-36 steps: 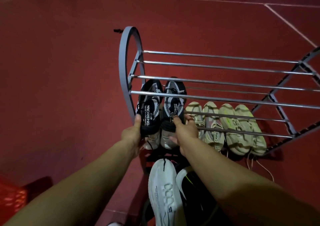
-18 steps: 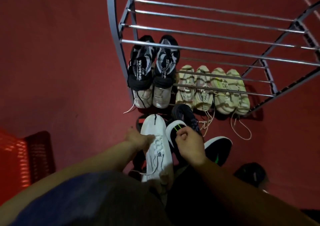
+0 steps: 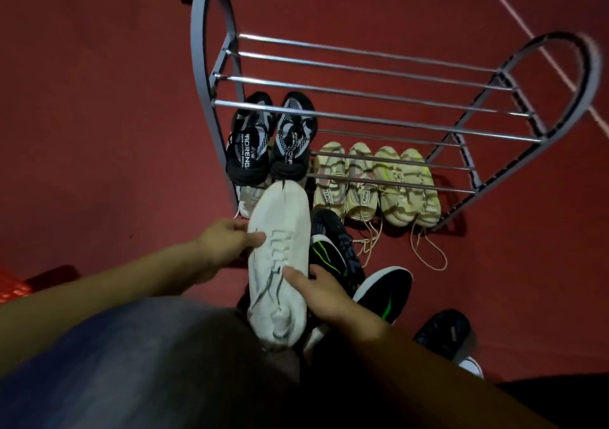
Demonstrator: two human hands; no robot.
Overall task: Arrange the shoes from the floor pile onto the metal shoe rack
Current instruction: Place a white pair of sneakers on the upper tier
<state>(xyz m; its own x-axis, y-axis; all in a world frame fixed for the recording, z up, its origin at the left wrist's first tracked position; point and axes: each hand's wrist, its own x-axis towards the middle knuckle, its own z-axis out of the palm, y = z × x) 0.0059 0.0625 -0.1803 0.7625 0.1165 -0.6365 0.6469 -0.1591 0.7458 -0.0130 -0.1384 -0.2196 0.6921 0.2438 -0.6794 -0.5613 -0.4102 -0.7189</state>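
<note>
A white sneaker (image 3: 280, 257) is lifted in front of the metal shoe rack (image 3: 372, 119), toe pointing at it. My left hand (image 3: 227, 244) grips its left side near the laces. My right hand (image 3: 319, 290) holds its right side near the heel. On the rack's left end sits a black and white pair (image 3: 270, 138), above another pale pair. Two cream pairs (image 3: 375, 184) lie on the lowest tier, laces trailing on the floor. Beneath the white sneaker lies the floor pile of black shoes with green stripes (image 3: 339, 254).
Red floor all around. A black shoe with a green stripe (image 3: 385, 290) and another dark shoe (image 3: 445, 333) lie to the right of the pile. A red plastic basket (image 3: 13, 287) is at the left edge. The rack's upper tiers hold nothing.
My hands left the black and white pair on the rack, came down to the pile, and took hold of the white sneaker, which is now raised toward the rack.
</note>
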